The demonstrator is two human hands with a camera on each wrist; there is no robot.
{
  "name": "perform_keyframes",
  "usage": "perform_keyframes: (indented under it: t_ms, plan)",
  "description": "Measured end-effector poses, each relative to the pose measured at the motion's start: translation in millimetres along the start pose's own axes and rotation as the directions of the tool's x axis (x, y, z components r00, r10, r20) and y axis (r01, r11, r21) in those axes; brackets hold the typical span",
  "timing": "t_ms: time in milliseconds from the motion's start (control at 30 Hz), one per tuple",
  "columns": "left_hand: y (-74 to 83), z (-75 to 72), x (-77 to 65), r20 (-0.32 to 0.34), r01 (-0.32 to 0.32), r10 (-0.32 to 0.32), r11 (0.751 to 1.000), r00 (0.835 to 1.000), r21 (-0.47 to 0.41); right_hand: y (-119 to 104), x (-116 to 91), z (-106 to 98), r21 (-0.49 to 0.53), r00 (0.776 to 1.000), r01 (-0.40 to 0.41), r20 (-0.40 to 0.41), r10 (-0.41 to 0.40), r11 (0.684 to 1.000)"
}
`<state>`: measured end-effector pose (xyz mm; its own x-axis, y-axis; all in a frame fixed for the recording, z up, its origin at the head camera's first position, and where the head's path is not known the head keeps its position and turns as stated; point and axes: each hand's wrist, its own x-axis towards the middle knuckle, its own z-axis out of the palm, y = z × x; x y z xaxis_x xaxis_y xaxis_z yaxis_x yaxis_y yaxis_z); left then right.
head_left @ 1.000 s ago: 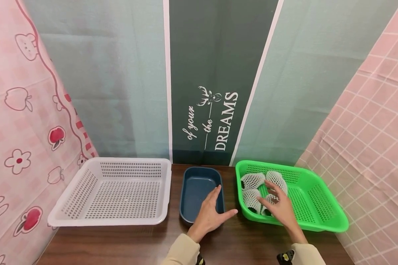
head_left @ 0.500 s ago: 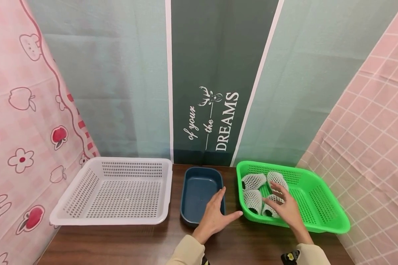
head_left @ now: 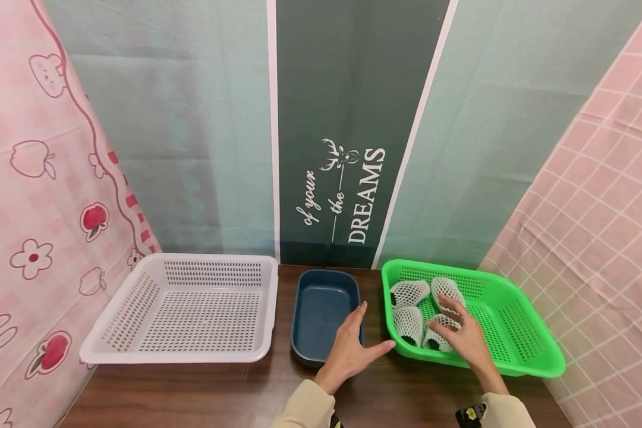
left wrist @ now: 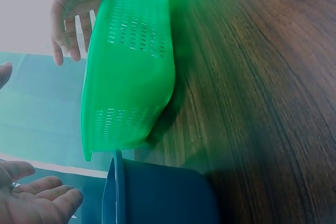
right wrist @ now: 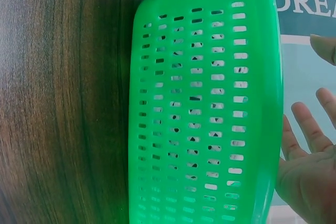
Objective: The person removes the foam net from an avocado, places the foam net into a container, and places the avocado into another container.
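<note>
In the head view, a narrow strip of grained worktop [head_left: 371, 288] parts the smooth blue tray [head_left: 319, 315] from the slotted green basket [head_left: 535, 345], whose left half holds four net-wrapped items [head_left: 409, 293]; the left hand [head_left: 348, 349] has a wide grip by the tray's right rim, the right hand [head_left: 468, 339] a wide one over the items. The left wrist view shows that hand's fingers [left wrist: 41, 184] extended, the right wrist view spread fingers beyond the basket's rim.

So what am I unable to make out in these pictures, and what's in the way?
Head: what the white nets wrap, beyond dark patches; the mesh covers it.
Head: parts of two nets, behind the right hand.
Left wrist: inside the blue tray, behind its wall.
Left wrist: the left hand, partly cut off by the picture's edges.
</note>
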<state>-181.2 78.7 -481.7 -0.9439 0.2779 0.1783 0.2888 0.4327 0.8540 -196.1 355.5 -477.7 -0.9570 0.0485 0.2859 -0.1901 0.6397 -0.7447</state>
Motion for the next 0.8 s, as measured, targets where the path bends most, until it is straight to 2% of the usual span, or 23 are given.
perform_keyframes:
  t_ms: [33, 367, 600, 800]
  plan:
    - [-0.1, 0.9, 0.2, 0.001, 0.000, 0.000, 1.000, 1.000, -0.002, -10, -2, -2, 0.004, 1.000, -0.017, 0.013, 0.017, 1.000]
    - [-2.2, 7.7, 2.0, 0.011, 0.010, -0.010, 1.000, 1.000, -0.017, -4, -3, -6, 0.004, 0.998, -0.006, 0.056, 0.006, 1.000]
    - [-2.6, 9.3, 0.0, 0.009, -0.002, 0.002, 1.000, 1.000, -0.019, -2, -2, -7, -0.030, 0.997, -0.023, 0.070, 0.025, 0.999]
    - [-3.0, 11.7, 0.1, 0.020, 0.015, -0.014, 1.000, 1.000, -0.025, -1, -2, -7, -0.022, 0.995, -0.048, 0.085, 0.049, 0.999]
